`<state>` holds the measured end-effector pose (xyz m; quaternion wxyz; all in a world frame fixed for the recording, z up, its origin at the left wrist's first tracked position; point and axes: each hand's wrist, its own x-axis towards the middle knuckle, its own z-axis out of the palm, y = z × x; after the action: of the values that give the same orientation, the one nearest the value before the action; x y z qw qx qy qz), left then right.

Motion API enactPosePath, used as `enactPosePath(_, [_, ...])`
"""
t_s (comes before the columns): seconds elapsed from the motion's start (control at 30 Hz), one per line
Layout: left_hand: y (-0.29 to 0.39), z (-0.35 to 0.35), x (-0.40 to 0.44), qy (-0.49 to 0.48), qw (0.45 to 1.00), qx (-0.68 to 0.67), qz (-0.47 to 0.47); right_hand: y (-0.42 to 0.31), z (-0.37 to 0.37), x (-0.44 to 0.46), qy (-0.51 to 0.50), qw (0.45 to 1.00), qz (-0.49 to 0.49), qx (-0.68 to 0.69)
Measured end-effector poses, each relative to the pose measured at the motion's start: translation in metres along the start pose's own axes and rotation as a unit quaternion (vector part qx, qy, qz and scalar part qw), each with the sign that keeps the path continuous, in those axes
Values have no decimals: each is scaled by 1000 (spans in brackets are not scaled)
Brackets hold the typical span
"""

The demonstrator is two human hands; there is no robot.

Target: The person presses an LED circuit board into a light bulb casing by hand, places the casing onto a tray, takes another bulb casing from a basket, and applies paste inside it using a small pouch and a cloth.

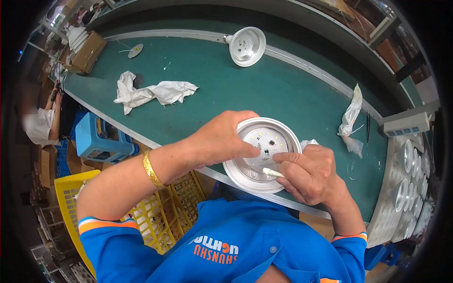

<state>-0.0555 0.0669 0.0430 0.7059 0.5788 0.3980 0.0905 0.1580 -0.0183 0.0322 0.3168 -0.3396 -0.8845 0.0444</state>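
My left hand (212, 139) grips the rim of a round white lamp housing (236, 177) near the table's front edge, thumb inside on the round plate. That plate (271, 137) carries small yellow LEDs and dark electronic parts. My right hand (306, 172) is closed around a white cloth (272, 172); its end sticks out between the fingers, over the housing. The right index fingertip touches or hovers just over the plate; which one I cannot tell.
On the green table (212, 94) lie a crumpled white cloth (165, 90), another lamp housing (247, 46), a small disc (136, 51) and a white bag (350, 113). Several reflectors (401, 195) stand at right. Yellow baskets (71, 198) and a blue stool (96, 141) are lower left; a person (40, 125) is beyond.
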Motion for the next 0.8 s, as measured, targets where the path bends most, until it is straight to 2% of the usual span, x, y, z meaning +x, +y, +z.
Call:
enactPosePath(0.03, [3,-1,0,-12,999,52,0,-1,-1,2,-1,1000,-5,2])
enactPosePath(0.07, [5,-1,1,-11,999,48,0,-3,-2,3,-2,1000,-10,4])
enactPosePath(0.13, [7,-1,3,-20,988,151,31,-2,-5,3,-15,1000,-8,11])
enactPosePath(0.27, [9,-3,4,-39,988,140,45,3,-3,3,-6,999,-8,53])
enactPosePath(0.57, [17,-1,9,-53,980,192,3,4,-6,5,-30,996,-10,82])
enactPosePath(0.63, [18,3,6,-15,975,219,-22,7,-4,1,-34,995,-8,89])
enactPosePath(0.8, [18,8,0,12,971,239,-15,14,1,-1,-17,993,3,121])
